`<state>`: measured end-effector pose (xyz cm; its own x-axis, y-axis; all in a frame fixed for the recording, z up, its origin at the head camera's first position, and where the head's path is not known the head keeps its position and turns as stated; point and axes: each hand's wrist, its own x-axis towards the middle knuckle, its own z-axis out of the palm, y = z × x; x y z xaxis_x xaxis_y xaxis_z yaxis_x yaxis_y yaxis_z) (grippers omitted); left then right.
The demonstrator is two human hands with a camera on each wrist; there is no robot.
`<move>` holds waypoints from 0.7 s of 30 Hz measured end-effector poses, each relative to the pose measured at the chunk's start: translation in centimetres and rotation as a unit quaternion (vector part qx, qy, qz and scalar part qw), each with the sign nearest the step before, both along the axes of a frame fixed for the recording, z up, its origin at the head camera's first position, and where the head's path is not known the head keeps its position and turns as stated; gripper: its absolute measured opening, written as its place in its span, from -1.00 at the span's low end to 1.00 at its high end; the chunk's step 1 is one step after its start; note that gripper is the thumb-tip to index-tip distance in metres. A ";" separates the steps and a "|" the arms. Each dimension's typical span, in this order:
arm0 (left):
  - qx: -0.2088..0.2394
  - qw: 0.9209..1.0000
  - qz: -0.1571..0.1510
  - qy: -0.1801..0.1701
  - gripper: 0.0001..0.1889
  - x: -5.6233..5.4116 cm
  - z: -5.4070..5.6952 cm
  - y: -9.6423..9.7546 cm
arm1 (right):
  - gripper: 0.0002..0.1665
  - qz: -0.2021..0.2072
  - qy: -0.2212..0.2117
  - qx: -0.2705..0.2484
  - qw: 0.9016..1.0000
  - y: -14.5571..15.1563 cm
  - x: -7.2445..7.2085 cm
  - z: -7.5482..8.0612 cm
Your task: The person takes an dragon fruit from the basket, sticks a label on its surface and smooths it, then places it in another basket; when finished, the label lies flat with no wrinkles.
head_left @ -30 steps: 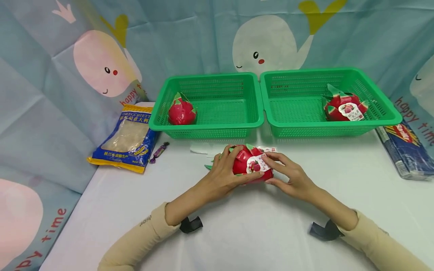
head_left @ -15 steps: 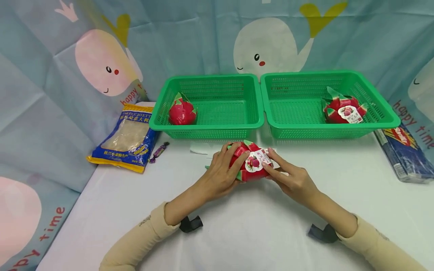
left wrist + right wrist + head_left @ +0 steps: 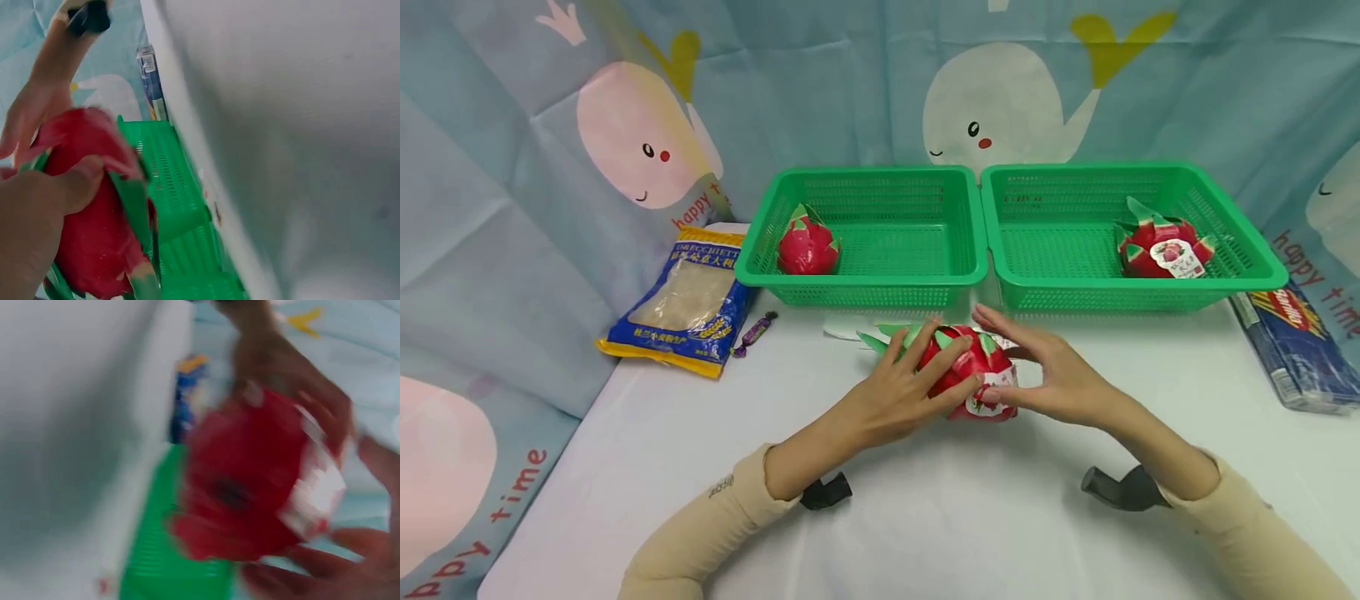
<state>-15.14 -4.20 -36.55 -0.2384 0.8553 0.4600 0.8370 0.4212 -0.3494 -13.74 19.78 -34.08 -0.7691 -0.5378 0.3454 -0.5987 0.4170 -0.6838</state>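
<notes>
A red dragon fruit (image 3: 976, 360) with green-tipped scales is between both hands over the middle of the table. My left hand (image 3: 891, 404) grips it from the left, fingers spread across its top. In the left wrist view the thumb (image 3: 78, 181) presses on the red skin. A white sticker (image 3: 1004, 380) with a fruit picture is on the fruit's right end. My right hand (image 3: 1067, 383) stands at that end, thumb tip at the sticker and index finger stretched away from the fruit. The right wrist view is blurred; fingers (image 3: 350, 544) lie loosely by the sticker.
Behind stand two green baskets, the left one (image 3: 865, 281) with a dragon fruit (image 3: 807, 252), the right one (image 3: 1142, 283) with a stickered dragon fruit (image 3: 1142, 257). A pasta bag (image 3: 681, 300) and wrapped candy (image 3: 754, 333) lie left, a blue package (image 3: 1296, 342) right. White paper (image 3: 842, 327) lies behind the hands.
The dragon fruit has turned in the left hand and shifted slightly right and nearer, its sticker now lower on the right. The right hand's fingers have spread away from the sticker.
</notes>
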 end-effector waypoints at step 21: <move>0.217 0.965 0.001 -0.150 -0.16 -2.5 1.0 -2.3 | -0.29 -0.026 -0.229 -0.028 0.973 0.8 -2.7 -0.2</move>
